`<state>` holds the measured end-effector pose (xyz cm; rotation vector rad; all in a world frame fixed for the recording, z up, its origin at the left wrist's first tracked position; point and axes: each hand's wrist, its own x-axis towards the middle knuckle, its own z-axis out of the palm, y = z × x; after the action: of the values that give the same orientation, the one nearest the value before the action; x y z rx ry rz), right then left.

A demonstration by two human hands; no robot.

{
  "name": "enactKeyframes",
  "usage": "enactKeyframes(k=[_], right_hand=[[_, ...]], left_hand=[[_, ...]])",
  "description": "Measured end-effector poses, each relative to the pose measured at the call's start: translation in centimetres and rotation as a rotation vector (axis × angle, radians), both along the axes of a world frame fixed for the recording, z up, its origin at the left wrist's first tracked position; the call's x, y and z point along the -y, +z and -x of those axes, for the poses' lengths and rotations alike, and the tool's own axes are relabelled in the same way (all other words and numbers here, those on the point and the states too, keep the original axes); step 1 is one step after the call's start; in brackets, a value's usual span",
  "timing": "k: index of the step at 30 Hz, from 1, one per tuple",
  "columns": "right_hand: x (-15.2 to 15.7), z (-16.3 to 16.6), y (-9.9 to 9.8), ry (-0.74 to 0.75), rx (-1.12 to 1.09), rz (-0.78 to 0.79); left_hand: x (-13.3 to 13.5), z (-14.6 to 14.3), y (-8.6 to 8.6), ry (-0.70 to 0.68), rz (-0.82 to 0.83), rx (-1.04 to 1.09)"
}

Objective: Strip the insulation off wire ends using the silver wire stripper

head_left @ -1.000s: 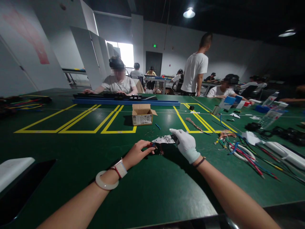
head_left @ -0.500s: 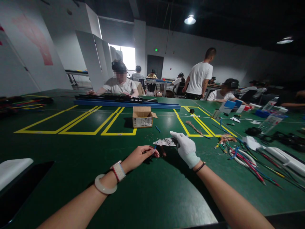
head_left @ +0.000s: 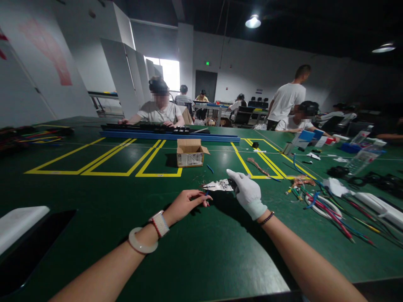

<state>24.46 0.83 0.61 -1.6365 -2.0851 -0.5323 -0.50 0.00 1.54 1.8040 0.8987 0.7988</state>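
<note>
My right hand (head_left: 250, 196), in a white glove, is closed round the dark handles of a wire stripper (head_left: 220, 185) whose silvery jaws point left. My bare left hand (head_left: 187, 204) pinches a short blue wire (head_left: 207, 193) between thumb and fingers, just below the stripper's jaw tip. Whether the jaws touch the wire is too small to make out. Fine copper bits lie scattered by the jaws. Beyond them, a loose piece of blue insulation (head_left: 210, 168) rests on the green table (head_left: 176, 260).
An open cardboard box (head_left: 190, 159) stands ahead. To the right lie a braided copper bundle (head_left: 258, 167), coloured wires (head_left: 327, 214) and a plastic bottle (head_left: 367, 156). A blue rail (head_left: 170, 137) crosses the far side, where a person sits. At left is a dark flat panel (head_left: 34, 251).
The reddish copper strands beside my left fingers no longer show there. The stripper still lies close to the blue wire. In the background, a standing person has moved right.
</note>
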Motion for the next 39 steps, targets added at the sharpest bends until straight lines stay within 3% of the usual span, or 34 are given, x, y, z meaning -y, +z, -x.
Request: enactKeyframes(k=[13,21,27,31,36,39], right_hand=[[0.2,0.2,0.7,-0.031,0.102,0.06],[0.4,0.5,0.3,0.028,-0.092,0.152],[0.5,1.0,0.2,0.174,-0.267,0.26],[0.4,1.0,0.3,0.149,-0.276,0.221],[-1.4,0.6,1.2,0.047,-0.237,0.189],[-3.9,0.9,2.6,0.038,-0.387,0.355]], left_hand=[[0.1,0.0,0.1,-0.003,0.023,-0.003],[-0.7,0.2,-1.5,0.009,0.034,0.117],[-1.0,0.4,-1.8,0.038,-0.154,0.008],[-1.0,0.3,-2.0,0.044,-0.109,0.048],[-1.3,0.3,-1.9,0.105,-0.035,0.13],[-1.5,0.4,-1.8,0.144,0.007,0.202]])
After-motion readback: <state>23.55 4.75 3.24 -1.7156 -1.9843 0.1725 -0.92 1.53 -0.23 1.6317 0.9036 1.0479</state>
